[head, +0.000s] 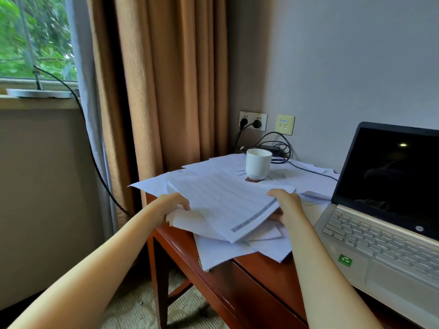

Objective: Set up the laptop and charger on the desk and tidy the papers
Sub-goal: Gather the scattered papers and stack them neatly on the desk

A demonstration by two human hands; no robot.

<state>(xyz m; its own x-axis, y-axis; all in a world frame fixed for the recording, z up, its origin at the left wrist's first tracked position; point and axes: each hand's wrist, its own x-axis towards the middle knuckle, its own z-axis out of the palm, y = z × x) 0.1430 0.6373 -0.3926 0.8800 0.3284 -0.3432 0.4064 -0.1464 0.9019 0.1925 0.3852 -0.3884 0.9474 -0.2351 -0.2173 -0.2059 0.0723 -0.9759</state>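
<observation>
Left hand (171, 205) and right hand (285, 203) grip opposite sides of a sheaf of papers (225, 203) over the worktop (261, 276) near its left corner. Loose sheets overhang both edges there. A cup (258, 165) stands just beyond, the open laptop (380, 224) is to the right, and the charger (273, 148) lies far back by the wall.

Pale grey wall (332, 55) with sockets (253, 121), tan curtains (171, 79) beside a daylit window (35, 36), reddish wooden desk (261, 281), beige carpet (185, 309) below.

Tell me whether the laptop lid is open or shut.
Open. The laptop has its lid raised, showing the black screen and the uncovered keyboard. Whether it is powered on, cannot tell.
</observation>
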